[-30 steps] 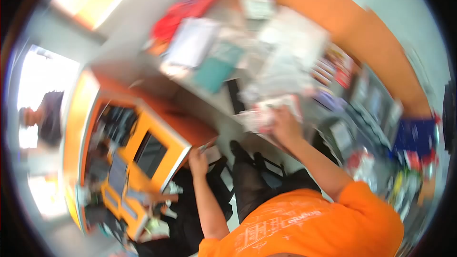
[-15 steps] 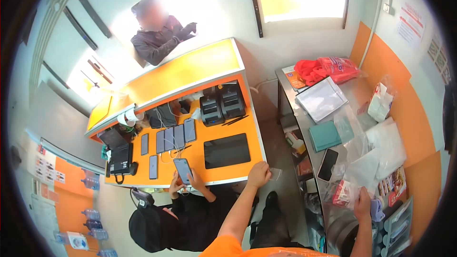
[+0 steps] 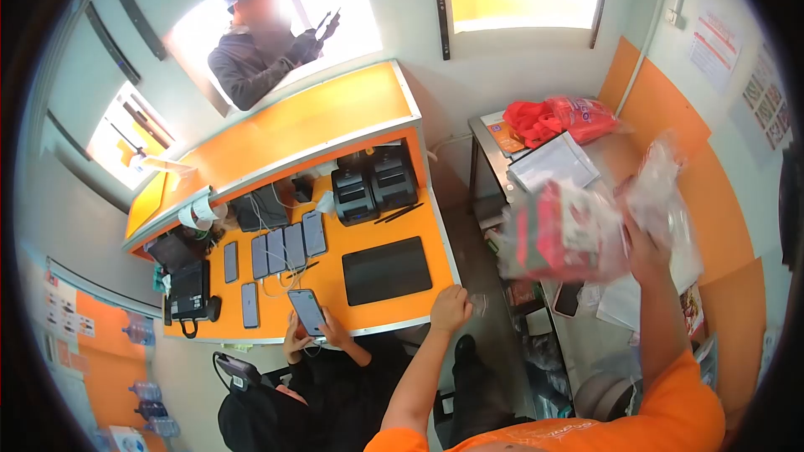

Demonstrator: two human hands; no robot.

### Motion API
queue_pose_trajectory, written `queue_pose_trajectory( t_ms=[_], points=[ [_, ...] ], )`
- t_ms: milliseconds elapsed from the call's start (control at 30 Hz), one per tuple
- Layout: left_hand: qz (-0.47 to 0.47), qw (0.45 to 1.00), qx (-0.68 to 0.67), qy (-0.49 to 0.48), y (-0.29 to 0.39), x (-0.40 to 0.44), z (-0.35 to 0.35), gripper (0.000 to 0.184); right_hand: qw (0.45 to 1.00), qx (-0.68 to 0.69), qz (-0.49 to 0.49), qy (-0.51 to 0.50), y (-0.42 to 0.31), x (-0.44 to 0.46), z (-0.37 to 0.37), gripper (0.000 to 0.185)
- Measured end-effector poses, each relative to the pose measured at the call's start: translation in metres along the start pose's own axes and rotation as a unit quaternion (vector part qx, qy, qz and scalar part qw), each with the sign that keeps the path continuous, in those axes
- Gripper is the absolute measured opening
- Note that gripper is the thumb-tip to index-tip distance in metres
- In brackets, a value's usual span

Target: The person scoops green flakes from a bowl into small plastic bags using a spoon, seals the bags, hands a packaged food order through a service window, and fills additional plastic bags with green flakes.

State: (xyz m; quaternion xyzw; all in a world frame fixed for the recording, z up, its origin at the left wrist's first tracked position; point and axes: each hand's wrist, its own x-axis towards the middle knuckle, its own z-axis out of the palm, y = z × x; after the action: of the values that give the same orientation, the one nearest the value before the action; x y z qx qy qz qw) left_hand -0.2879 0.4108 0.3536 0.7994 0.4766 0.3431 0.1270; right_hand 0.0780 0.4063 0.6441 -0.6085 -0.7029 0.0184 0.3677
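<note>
"Our right grip (image 3: 646,249) pinches what?"
"The blurred red-and-white packet in clear plastic (image 3: 563,233), above the grey metal worktop (image 3: 588,338)."
"And our left grip (image 3: 452,309)?"
"Curled at the silver-edged orange worktop (image 3: 387,315); we can't tell whether it's pinching anything."

One head-worn camera, wide round view, dark corners. Looks forward and steeply down from above the near side of the desk (image 3: 442,261). Wearer's shirt (image 3: 578,437) closest; table (image 3: 586,341) right of desk, window (image 3: 360,0) beyond it.
</note>
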Motion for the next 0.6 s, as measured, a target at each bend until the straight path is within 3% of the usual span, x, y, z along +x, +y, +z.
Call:
queue_pose_trajectory(
  t_ms=[33, 67, 133, 233, 300, 467, 567, 600],
  points=[
    [0.0, 1.0, -0.001, -0.003, -0.001, -0.001, 0.001, 0.014, 0.992, -0.11, -0.064, -0.006, -0.041, 0.044, 0.007, 0.03],
    [-0.009, 1.0, -0.006, -0.01, 0.0, -0.002, -0.001, 0.014, 0.999, 0.032, -0.002, -0.023, -0.069, 0.077, 0.017, 0.025],
    [-0.022, 0.999, -0.02, -0.022, 0.001, 0.002, -0.004, 0.013, 0.937, 0.327, 0.126, -0.001, -0.125, 0.141, 0.038, 0.023],
    [-0.05, 0.998, -0.024, -0.039, -0.002, 0.004, 0.001, 0.013, 0.972, 0.232, 0.002, -0.017, -0.159, 0.223, 0.087, 0.025],
    [-0.058, 0.997, -0.032, -0.047, 0.0, 0.007, 0.002, 0.013, 0.935, 0.351, -0.046, -0.018, -0.182, 0.262, 0.126, 0.022],
    [-0.049, 0.997, -0.029, -0.045, -0.003, 0.007, 0.0, 0.015, 0.886, 0.454, 0.002, -0.093, -0.23, 0.339, 0.211, 0.023],
    [-0.064, 0.996, -0.052, -0.036, -0.002, 0.008, -0.007, 0.016, 0.909, 0.407, 0.032, -0.082, -0.259, 0.38, 0.251, 0.021],
    [-0.065, 0.996, -0.047, -0.03, -0.002, 0.007, -0.006, 0.016, 0.886, 0.453, 0.057, -0.084, -0.271, 0.388, 0.261, 0.018]
  ],
)
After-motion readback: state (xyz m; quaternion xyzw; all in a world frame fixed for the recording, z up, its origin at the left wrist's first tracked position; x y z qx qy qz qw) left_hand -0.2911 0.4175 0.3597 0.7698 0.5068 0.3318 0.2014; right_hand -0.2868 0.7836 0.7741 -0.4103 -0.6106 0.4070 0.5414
